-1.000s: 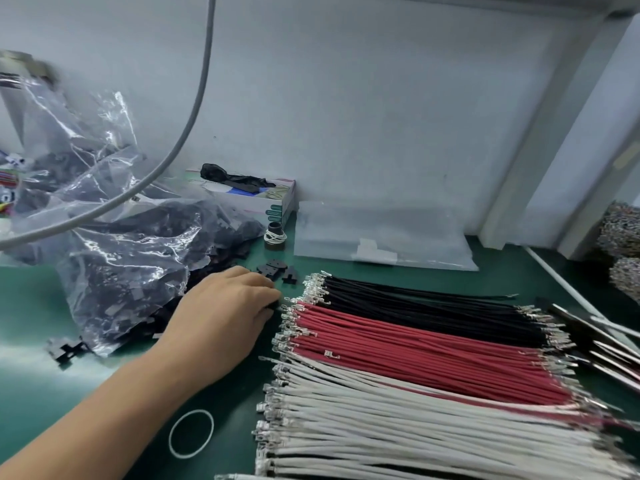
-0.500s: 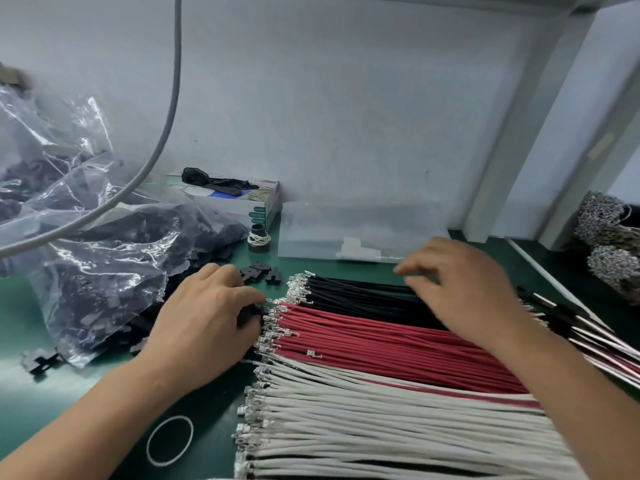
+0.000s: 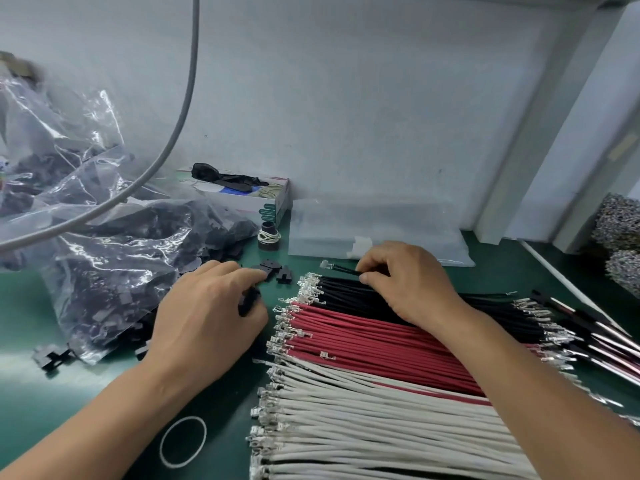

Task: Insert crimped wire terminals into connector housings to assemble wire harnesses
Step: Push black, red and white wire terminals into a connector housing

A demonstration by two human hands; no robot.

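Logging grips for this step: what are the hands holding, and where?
Right hand pinches one black wire just behind its terminal. Left hand grips a black connector housing, mostly hidden.

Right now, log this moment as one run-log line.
left hand: holds black housing | right hand: pinches black wire, lifted from black bundle | terminal: not yet inserted

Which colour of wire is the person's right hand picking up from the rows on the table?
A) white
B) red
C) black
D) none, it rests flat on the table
C: the right hand pinches a single black wire lifted clear of the black row, its metal tip pointing left, while the red wires and white wires lie untouched by its fingers.
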